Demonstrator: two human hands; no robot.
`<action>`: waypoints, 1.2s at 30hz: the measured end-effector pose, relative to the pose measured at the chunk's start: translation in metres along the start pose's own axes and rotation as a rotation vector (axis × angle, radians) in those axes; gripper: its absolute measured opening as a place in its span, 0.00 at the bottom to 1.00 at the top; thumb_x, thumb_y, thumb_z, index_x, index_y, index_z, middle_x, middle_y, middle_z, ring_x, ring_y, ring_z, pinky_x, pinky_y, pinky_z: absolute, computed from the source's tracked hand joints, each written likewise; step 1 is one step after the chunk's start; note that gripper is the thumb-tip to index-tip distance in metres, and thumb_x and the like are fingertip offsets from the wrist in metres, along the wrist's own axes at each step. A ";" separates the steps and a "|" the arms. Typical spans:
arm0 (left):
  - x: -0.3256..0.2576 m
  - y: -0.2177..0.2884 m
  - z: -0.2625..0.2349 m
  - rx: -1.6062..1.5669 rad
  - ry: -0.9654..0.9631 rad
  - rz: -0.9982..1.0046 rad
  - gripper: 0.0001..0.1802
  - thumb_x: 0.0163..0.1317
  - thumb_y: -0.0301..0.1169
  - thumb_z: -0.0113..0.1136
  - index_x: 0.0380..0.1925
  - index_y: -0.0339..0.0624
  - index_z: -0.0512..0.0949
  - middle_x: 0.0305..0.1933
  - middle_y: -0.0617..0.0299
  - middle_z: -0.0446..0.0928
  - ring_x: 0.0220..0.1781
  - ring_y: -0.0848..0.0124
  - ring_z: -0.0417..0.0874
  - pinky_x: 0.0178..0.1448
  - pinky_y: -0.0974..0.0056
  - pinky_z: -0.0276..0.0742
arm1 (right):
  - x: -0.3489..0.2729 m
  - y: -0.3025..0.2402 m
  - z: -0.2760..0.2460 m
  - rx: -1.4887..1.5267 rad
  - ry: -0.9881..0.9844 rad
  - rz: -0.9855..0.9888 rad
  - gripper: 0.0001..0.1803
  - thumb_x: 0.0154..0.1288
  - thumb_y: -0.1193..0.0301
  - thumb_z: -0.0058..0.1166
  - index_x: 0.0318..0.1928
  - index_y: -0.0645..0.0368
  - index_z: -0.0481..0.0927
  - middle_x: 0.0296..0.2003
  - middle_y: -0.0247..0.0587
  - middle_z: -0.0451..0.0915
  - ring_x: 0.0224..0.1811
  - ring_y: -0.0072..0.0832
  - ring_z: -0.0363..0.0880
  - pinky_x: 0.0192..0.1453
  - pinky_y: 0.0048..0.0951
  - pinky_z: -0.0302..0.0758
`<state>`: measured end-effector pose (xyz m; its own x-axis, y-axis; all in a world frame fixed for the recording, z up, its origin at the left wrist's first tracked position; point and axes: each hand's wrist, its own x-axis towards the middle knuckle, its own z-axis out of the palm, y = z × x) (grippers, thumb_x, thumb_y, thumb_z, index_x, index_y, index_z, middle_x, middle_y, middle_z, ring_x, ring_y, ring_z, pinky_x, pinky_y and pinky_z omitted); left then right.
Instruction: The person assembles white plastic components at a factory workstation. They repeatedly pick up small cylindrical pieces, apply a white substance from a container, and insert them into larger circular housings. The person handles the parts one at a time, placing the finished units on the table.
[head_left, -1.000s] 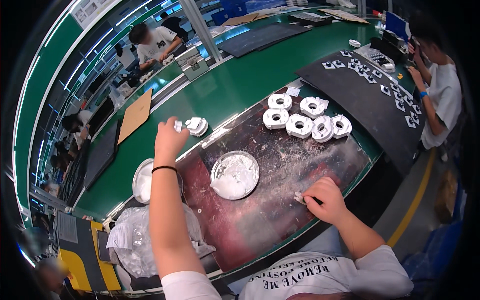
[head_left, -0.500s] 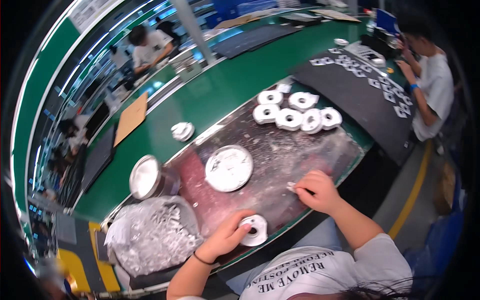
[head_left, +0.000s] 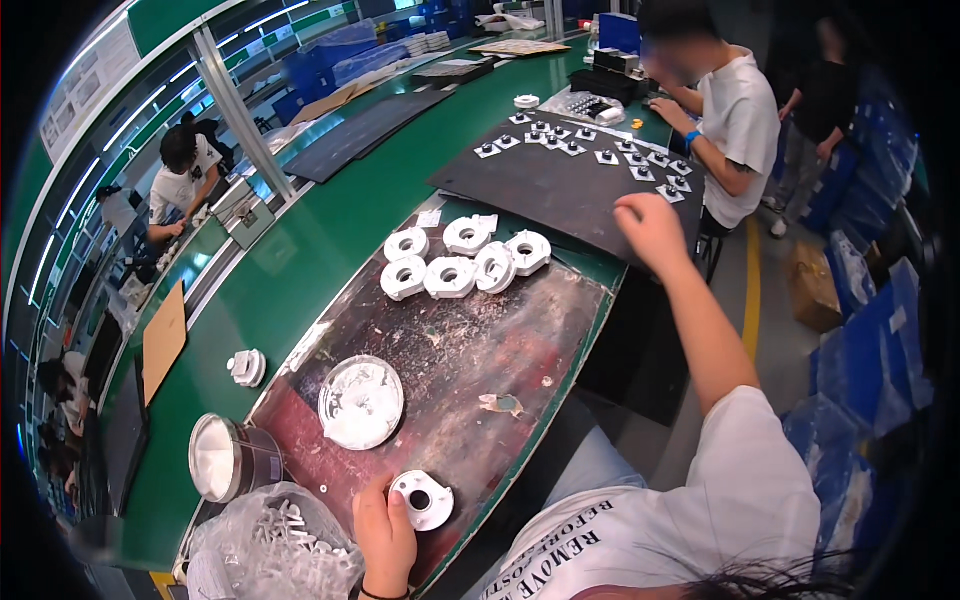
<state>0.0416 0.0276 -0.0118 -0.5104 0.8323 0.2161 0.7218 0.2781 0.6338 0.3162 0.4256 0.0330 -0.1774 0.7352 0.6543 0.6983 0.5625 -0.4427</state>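
My left hand [head_left: 385, 535] grips the edge of a round white housing [head_left: 436, 515] with a dark centre hole, at the near edge of the worn work board. My right hand [head_left: 655, 232] is stretched far out to the right, over the near edge of a black mat [head_left: 560, 190]. Its fingers are loosely bent, and nothing shows in them. Beyond it on the mat lie several small white squares with black centre pieces [head_left: 641, 173]. A small torn-looking scrap [head_left: 502, 404] rests on the board between my hands.
Several more white housings [head_left: 450, 277] cluster at the board's far end. A round lid smeared with white paste [head_left: 362, 402] lies mid-board. To the left stand a tin of white paste [head_left: 215, 458] and a clear bag of small white parts [head_left: 290, 535]. A co-worker [head_left: 735, 110] sits beyond the mat.
My right hand has left the board and swung out right to the mat. The small scrap now lies on the board. My left hand still holds the housing. The view has turned right.
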 end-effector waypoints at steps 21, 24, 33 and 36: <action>0.001 -0.007 -0.005 0.015 -0.029 0.035 0.19 0.67 0.40 0.43 0.39 0.36 0.76 0.37 0.50 0.75 0.42 0.54 0.72 0.49 0.55 0.65 | -0.019 0.067 -0.020 -0.217 -0.554 0.053 0.33 0.54 0.41 0.55 0.56 0.46 0.76 0.63 0.56 0.64 0.72 0.48 0.47 0.71 0.54 0.38; 0.001 -0.007 -0.005 0.008 -0.042 0.038 0.19 0.67 0.40 0.43 0.39 0.36 0.76 0.37 0.50 0.75 0.42 0.54 0.72 0.49 0.55 0.65 | -0.043 0.041 -0.021 -0.238 -0.439 -0.058 0.30 0.51 0.46 0.60 0.51 0.50 0.78 0.59 0.55 0.69 0.69 0.50 0.54 0.71 0.50 0.45; 0.004 -0.006 -0.003 -0.002 -0.021 0.091 0.18 0.66 0.39 0.44 0.40 0.36 0.76 0.35 0.48 0.76 0.39 0.51 0.73 0.45 0.53 0.66 | -0.075 0.029 0.004 -0.263 0.029 -0.240 0.08 0.54 0.69 0.61 0.33 0.56 0.77 0.38 0.38 0.81 0.55 0.41 0.75 0.68 0.50 0.56; 0.004 -0.004 -0.002 -0.017 -0.012 0.072 0.19 0.65 0.41 0.46 0.42 0.36 0.76 0.37 0.48 0.75 0.40 0.51 0.73 0.46 0.53 0.66 | -0.077 0.018 0.000 -0.185 0.074 -0.214 0.06 0.55 0.71 0.59 0.32 0.56 0.77 0.35 0.37 0.80 0.50 0.40 0.77 0.66 0.47 0.58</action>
<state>0.0356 0.0291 -0.0115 -0.4518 0.8556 0.2526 0.7482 0.2092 0.6296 0.3425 0.3789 -0.0257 -0.2878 0.5741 0.7665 0.7665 0.6180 -0.1751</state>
